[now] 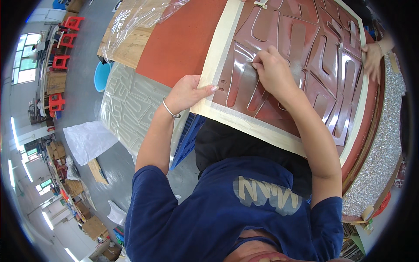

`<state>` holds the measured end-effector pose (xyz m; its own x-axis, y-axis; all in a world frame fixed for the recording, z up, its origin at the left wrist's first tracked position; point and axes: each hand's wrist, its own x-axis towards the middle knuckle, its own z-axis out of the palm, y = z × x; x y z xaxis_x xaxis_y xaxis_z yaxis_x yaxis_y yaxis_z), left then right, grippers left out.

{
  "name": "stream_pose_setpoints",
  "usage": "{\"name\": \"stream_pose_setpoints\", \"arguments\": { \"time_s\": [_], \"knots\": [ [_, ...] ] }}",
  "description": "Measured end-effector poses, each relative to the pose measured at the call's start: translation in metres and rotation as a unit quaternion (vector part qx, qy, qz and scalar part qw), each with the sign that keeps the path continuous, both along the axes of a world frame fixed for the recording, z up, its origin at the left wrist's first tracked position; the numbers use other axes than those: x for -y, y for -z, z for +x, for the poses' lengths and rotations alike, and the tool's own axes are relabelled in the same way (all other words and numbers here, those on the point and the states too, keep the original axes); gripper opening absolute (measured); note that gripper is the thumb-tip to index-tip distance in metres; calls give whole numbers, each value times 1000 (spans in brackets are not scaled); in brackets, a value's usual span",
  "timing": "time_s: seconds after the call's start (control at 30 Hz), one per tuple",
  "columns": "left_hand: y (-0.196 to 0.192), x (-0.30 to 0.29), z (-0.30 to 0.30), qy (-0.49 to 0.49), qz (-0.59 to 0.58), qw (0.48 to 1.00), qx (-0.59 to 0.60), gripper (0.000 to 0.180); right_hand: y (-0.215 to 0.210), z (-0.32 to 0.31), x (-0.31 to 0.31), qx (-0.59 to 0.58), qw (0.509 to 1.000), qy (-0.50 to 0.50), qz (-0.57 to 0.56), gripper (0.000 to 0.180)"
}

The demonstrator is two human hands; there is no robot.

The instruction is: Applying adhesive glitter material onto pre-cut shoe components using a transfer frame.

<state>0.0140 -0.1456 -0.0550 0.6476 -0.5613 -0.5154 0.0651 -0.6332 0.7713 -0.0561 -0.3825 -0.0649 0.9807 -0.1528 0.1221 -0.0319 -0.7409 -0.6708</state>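
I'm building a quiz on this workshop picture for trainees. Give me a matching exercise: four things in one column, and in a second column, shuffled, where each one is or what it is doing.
Things:
1. left hand
2. right hand
3. clear plastic sheet
4. red stools

Places or states:
A. stacked on the floor at the far left
B. lying crumpled over the wooden table corner
C. pressing down the cream border of the sheet of dark red cut shapes
D. pinching a glossy strip on the dark red cut shapes

Pairs: 1-C, 2-D, 3-B, 4-A
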Motion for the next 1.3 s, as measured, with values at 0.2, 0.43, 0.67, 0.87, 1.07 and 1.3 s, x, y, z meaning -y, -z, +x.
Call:
{"name": "stream_pose_setpoints", "arguments": {
  "time_s": [0.2, 0.43, 0.67, 0.87, 1.07, 1.3],
  "knots": [
    [-7, 4, 3, 41, 47, 998, 33, 36, -6, -27, -25, 103, 940, -87, -315, 13],
    [-36, 22, -6, 146, 356, 869, 312, 53, -19, -39, 31, 143, 952, 39, -269, 62],
    [-52, 77, -21, 342, 110, 830, 426, 75, 13, -48, 71, -8, 985, 10, -170, 71],
    [-46, 129, -40, 393, 93, 798, 446, 76, -33, -125, 123, 162, 943, 162, 242, 36],
    [-35, 187, -48, 405, -5, 775, 485, 83, -32, -192, 156, 140, 929, 312, -141, 40],
    [17, 238, -62, 383, -38, 745, 545, 97, -28, -162, 148, 144, 921, 235, -276, 65]
  ]
}}
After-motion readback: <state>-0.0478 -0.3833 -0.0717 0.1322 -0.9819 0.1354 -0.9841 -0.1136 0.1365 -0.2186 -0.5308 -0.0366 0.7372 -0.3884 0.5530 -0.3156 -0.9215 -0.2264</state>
